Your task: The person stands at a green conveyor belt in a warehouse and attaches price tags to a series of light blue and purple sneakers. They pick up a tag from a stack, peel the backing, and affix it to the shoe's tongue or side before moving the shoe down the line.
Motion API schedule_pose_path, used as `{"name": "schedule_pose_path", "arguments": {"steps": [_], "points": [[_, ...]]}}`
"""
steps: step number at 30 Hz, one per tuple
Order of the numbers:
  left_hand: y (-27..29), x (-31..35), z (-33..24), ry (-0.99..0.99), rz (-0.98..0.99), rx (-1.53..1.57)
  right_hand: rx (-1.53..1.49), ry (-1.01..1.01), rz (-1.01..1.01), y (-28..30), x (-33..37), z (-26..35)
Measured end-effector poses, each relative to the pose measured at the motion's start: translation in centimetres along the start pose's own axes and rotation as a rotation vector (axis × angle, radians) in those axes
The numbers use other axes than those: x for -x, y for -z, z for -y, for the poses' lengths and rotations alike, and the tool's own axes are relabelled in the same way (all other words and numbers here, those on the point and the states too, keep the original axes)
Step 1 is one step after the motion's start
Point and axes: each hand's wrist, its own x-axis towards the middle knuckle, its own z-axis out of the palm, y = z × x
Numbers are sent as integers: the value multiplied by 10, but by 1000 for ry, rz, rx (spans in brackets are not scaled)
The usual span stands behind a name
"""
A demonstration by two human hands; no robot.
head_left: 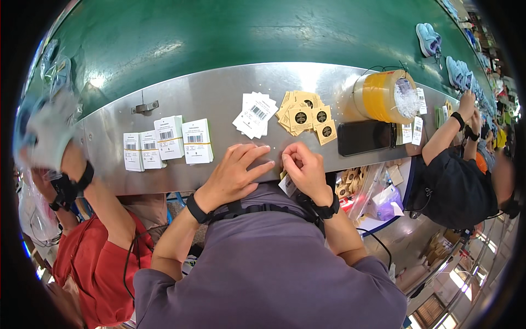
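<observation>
My left hand rests at the near edge of the metal table with its fingers spread, holding nothing. Beside it my right hand is closed, fingers curled in a pinch. A white hang tag pokes out beneath that hand, partly hidden by it. Ahead of my hands lies a loose pile of white barcode tags. To its right spreads a pile of tan tags with black round prints. Left of my left hand stand several banded stacks of white tags.
A wide tape roll with clear plastic fasteners inside stands at the right, behind a black phone. Beyond the metal table runs a green belt carrying shoes. Co-workers flank me; an open bin sits below the table's edge.
</observation>
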Motion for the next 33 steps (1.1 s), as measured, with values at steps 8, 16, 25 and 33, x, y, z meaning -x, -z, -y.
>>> {"name": "schedule_pose_path", "arguments": {"steps": [8,16,25,33], "points": [[1,0,-1,-5,-3,-8,4,-6,1,0,0,1],[8,-3,-23,1,40,-151,-5,11,-19,-2,2,-5],[91,-16,-109,-614,90,797,-10,14,-19,-1,5,-1],[54,-57,-183,-1122,144,1954,6,79,-50,-4,5,-4]]}}
